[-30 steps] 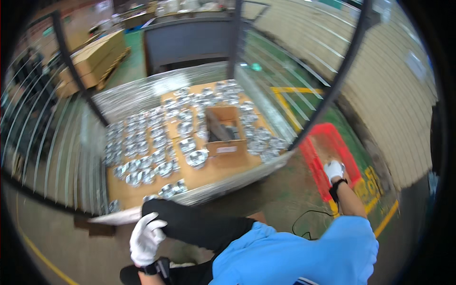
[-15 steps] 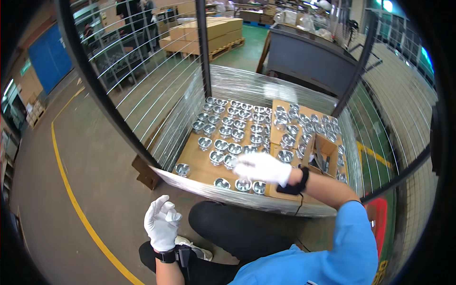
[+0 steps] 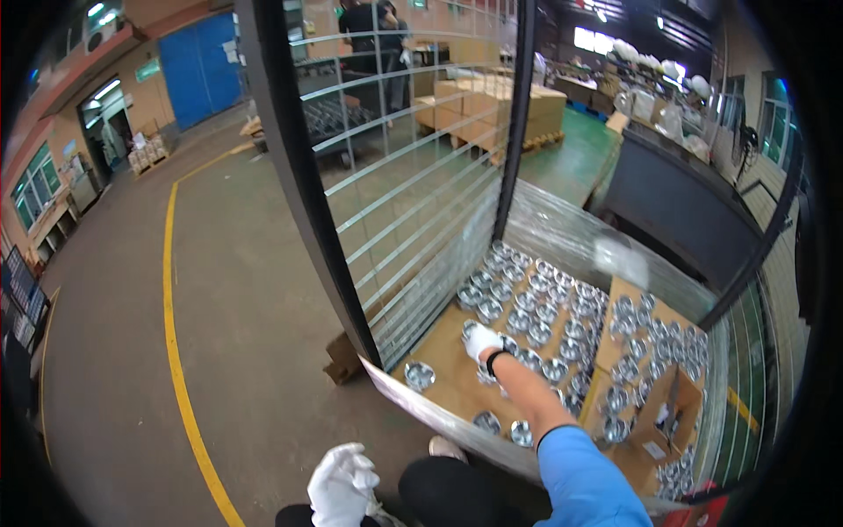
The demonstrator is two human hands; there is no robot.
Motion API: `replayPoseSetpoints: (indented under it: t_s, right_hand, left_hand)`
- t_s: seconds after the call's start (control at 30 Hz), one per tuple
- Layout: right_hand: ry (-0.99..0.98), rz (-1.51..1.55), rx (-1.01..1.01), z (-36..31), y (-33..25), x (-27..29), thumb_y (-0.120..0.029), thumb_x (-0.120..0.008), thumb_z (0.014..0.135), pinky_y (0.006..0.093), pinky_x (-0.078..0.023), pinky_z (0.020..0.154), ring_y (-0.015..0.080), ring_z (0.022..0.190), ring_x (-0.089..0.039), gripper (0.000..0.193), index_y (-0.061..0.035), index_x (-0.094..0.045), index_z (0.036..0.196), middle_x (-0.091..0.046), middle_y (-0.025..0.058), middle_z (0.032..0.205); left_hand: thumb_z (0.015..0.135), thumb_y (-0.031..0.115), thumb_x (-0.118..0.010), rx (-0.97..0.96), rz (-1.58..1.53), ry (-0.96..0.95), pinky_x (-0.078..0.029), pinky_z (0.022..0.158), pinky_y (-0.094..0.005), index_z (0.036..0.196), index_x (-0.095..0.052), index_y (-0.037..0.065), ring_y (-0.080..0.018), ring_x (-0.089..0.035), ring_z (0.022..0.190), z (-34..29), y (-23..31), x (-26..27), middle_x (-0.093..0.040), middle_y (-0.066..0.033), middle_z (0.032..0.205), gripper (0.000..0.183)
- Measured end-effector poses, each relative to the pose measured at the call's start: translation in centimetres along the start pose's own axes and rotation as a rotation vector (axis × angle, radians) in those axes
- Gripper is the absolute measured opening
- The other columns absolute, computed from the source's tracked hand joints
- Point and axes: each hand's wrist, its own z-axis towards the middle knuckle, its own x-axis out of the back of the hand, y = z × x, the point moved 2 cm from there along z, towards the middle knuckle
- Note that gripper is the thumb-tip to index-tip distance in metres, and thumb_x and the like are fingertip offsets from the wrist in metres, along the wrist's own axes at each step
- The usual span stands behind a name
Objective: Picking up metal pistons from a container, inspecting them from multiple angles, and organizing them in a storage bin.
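Observation:
Shiny silver metal pistons (image 3: pixel 539 334) stand in rows on brown cardboard in a wire cage crate. My right hand (image 3: pixel 481 341), in a white glove, reaches into the crate's left half. Its fingers are closed at the rim of one piston (image 3: pixel 469 328) at the front left of the rows; the glove covers part of it. A single piston (image 3: pixel 420 376) stands apart near the crate's left front corner. My left hand (image 3: pixel 342 483), also white-gloved, is held outside the crate at the front. Its fingers are loosely bent and apart, with nothing in them.
An open cardboard box (image 3: pixel 671 415) with dark items stands among the pistons on the right. Black posts (image 3: pixel 307 193), wire mesh and a film-wrapped wall (image 3: pixel 421 413) edge the crate. Beyond are a grey bin (image 3: pixel 685 206), cartons on a pallet (image 3: pixel 492 110) and a person (image 3: pixel 373 44).
My view has swung left and up. My right hand has gone from above the front rows to a piston further left and deeper in. My left hand stays outside the crate.

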Motion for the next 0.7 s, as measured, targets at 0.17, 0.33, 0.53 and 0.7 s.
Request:
replayPoseSetpoints:
  t_s: [0.17, 0.33, 0.53, 0.7]
  right_hand:
    - [-0.198, 0.242, -0.08, -2.4, -16.5, 5.0, -0.027, -0.058, 0.089, 0.0434, -0.053, 0.088, 0.0364, 0.104, -0.065, 0.029, -0.0073, -0.068, 0.108, -0.067, 0.0185, 0.113]
    - [-0.175, 0.288, -0.034, -5.0, -14.9, 10.7, -0.04, -0.062, 0.086, 0.043, -0.054, 0.083, 0.0368, 0.097, -0.066, 0.037, -0.0086, -0.071, 0.101, -0.069, 0.0202, 0.103]
    - [0.08, 0.725, 0.267, -17.1, -17.5, 26.7, -0.054, -0.066, 0.079, 0.04, -0.052, 0.068, 0.031, 0.08, -0.067, 0.045, -0.0099, -0.073, 0.085, -0.07, 0.0127, 0.08]
    - [0.478, 0.614, 0.904, -29.5, -23.1, 33.8, -0.025, -0.072, 0.078, 0.0401, -0.053, 0.066, 0.0291, 0.073, -0.065, 0.017, -0.0125, -0.068, 0.089, -0.064, 0.0086, 0.08]
  left_hand:
    - [0.098, 0.017, -0.046, -0.079, 0.045, 0.095, -0.049, 0.063, -0.0232, 0.124, -0.055, -0.004, -0.0166, -0.062, 0.073, -2.8, 0.8, 0.9, -0.064, -0.009, 0.092, 0.035]
    - [0.097, 0.016, -0.047, -0.148, 0.05, -0.098, -0.048, 0.07, -0.024, 0.124, -0.055, -0.005, -0.017, -0.061, 0.083, -1.8, 0.2, 0.6, -0.065, -0.0108, 0.1, 0.035]
    - [0.096, 0.039, -0.054, -0.089, 0.093, -0.097, -0.05, 0.068, -0.0324, 0.12, -0.059, 0.002, -0.0194, -0.062, 0.072, 0.0, -1.0, 1.1, -0.068, -0.0137, 0.096, 0.045]
    - [0.093, 0.055, -0.055, -0.141, -0.179, -0.246, -0.043, 0.101, -0.043, 0.135, -0.047, 0.009, -0.0259, -0.055, 0.117, -2.3, -0.9, -4.5, -0.058, -0.0108, 0.127, 0.063]
